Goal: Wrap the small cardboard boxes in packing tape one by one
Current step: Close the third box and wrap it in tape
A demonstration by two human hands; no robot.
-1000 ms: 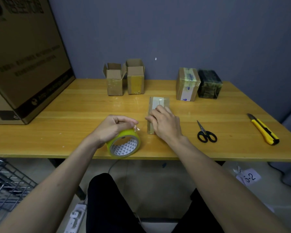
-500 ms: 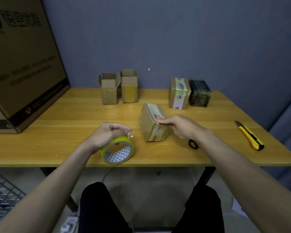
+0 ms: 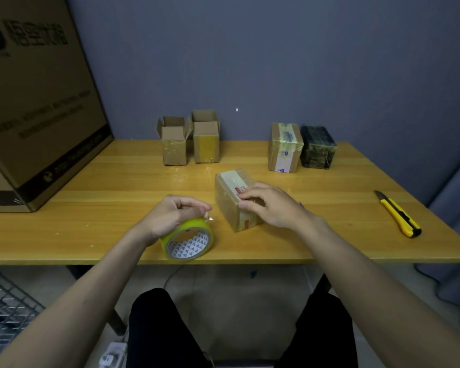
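Nearest the person, at the front edge of the tabletop (image 3: 64, 229), stands the yellow-green tape roll (image 3: 187, 241) on its rim. The left hand (image 3: 170, 216) rests on top of the roll, its grip closed on it, with finger and thumb pinching the loose clear tape end (image 3: 209, 217). Just right of the roll lies the small cardboard box (image 3: 230, 200), on its side and turned at an angle to the tabletop edge. The right hand (image 3: 271, 205) lies over the box's near right end, fingers curled onto its top face and holding it down. Well right of the roll, a yellow utility knife (image 3: 398, 215) lies near the tabletop's right edge. Far behind the roll, against the wall, stand two open boxes (image 3: 190, 144), and right of them a taped box (image 3: 284, 148) touching a black-wrapped box (image 3: 318, 147). Far left of the roll sits a large carton (image 3: 37, 102).
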